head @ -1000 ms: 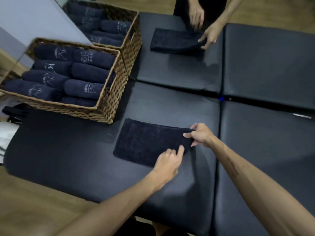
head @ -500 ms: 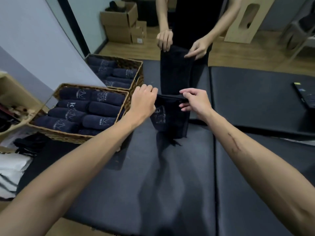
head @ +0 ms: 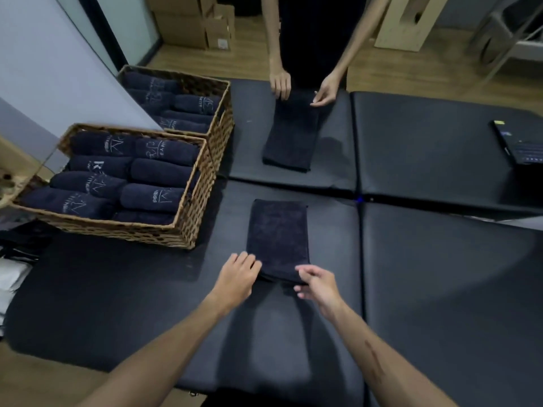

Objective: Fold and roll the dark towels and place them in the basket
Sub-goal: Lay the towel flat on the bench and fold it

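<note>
A dark folded towel (head: 277,236) lies lengthwise on the black padded mat (head: 293,333), its short end toward me. My left hand (head: 239,274) curls its fingers over the near left corner. At the near right corner, my right hand (head: 316,284) pinches the towel's edge between thumb and forefinger. The nearer wicker basket (head: 188,221) stands to the left, holding several rolled dark towels (head: 158,171).
A second wicker basket (head: 224,113) with rolled towels stands behind the first. Across the mat, another person's hands (head: 280,83) hold the far end of another folded towel (head: 291,136). A dark device (head: 520,145) lies at the far right. Cardboard boxes (head: 191,22) stand on the floor.
The towel, lifted and hanging between my hands half a second ago, now lies flat, turned lengthwise. Both hands have moved to its near end. The other person has laid their towel down too.
</note>
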